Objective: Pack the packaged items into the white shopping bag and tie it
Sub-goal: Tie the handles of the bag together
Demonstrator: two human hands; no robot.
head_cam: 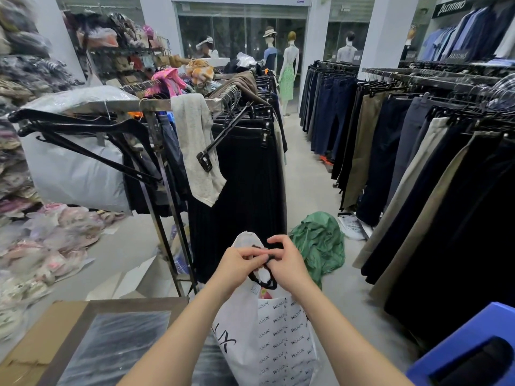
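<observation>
A white shopping bag (267,335) with black printed lettering stands upright low in the head view, in front of me. Its black cord handles (264,277) are gathered at the top. My left hand (237,264) and my right hand (287,261) meet above the bag's mouth, both pinching the black cords between their fingers. A bit of a pink packaged item (264,295) shows through the bag's opening. The rest of the bag's contents are hidden.
A table with a brown frame (83,324) and a plastic-covered dark package (117,344) lies at lower left. A rack of black skirts (245,174) stands just ahead. Trouser racks (418,162) line the right. A green cloth (320,243) lies on the floor. A blue box (468,349) sits lower right.
</observation>
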